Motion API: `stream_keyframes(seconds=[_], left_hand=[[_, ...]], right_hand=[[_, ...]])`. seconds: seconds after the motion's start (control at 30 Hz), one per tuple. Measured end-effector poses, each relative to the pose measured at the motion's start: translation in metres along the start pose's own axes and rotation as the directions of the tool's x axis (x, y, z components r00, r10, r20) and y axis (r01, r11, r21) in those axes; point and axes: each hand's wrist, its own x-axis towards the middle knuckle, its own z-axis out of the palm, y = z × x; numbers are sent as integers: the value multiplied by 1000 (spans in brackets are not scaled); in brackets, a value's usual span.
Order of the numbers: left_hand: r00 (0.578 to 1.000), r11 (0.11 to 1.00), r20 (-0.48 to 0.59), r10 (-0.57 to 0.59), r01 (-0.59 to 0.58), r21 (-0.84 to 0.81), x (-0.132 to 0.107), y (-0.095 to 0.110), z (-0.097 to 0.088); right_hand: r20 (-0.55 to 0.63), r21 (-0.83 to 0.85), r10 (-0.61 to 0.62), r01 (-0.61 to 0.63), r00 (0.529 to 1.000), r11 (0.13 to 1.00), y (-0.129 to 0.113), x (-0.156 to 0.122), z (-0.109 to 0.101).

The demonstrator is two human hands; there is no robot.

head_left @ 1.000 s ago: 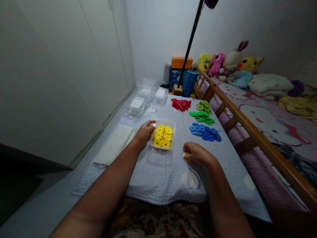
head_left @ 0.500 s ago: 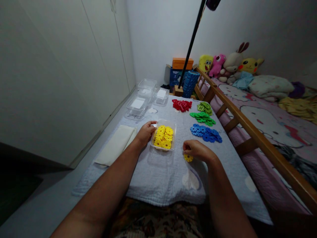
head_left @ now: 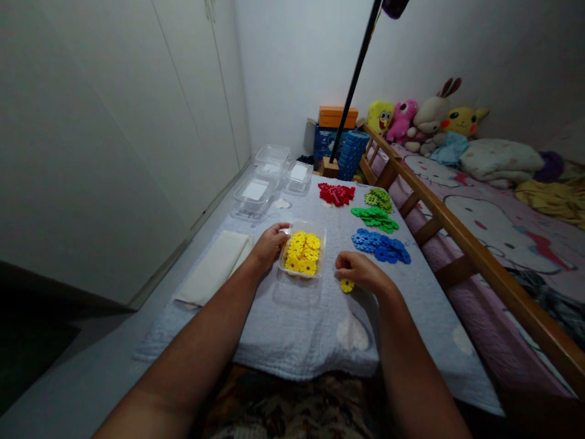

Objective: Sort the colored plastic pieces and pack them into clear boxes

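Note:
A clear plastic container (head_left: pixel 322 251) sits on the light blue blanket (head_left: pixel 292 323), filled with yellow flower-shaped plastic pieces (head_left: pixel 301 253). My left hand (head_left: pixel 269 245) grips the container's left rim, fingers curled round it. Just right of the container, my right hand (head_left: pixel 361 271) is closed, its fingertips pinching a single yellow piece (head_left: pixel 347 285) low over the blanket. Beyond it lie sorted piles: blue pieces (head_left: pixel 380 246), green pieces (head_left: pixel 375 216), light green pieces (head_left: pixel 377 198) and red pieces (head_left: pixel 337 193).
Three empty clear containers (head_left: pixel 253 195) stand at the blanket's far left. A folded white cloth (head_left: pixel 212 265) lies left of my arm. A wooden bed rail (head_left: pixel 457 231) runs along the right. Plush toys (head_left: pixel 425 119) and a black pole (head_left: pixel 354 79) are behind.
My right hand has shifted slightly up and to the left, toward the container, and the yellow piece now shows below its fingertips. My left hand has stayed on the container.

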Motion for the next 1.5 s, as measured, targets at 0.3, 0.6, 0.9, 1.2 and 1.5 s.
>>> stream_keyframes(seconds=[0.3,0.6,0.9,1.2,1.5], left_hand=[[1000,1000,13,-3,3,0,1,-1,0],[1000,1000,10,0,0,10,1,0,0],[1000,1000,14,-8,8,5,0,1,1],[1000,1000,11,-9,9,9,-1,2,2],[1000,1000,6,-4,4,17,3,-3,-1]], right_hand=[[-81,6,-6,7,997,1000,9,-1,-4],[-284,197,-51,110,958,974,-4,4,-10],[-465,227,-146,277,873,934,-39,18,0],[-494,230,-147,291,857,929,-39,26,14],[-493,271,-141,305,859,913,-39,27,17]])
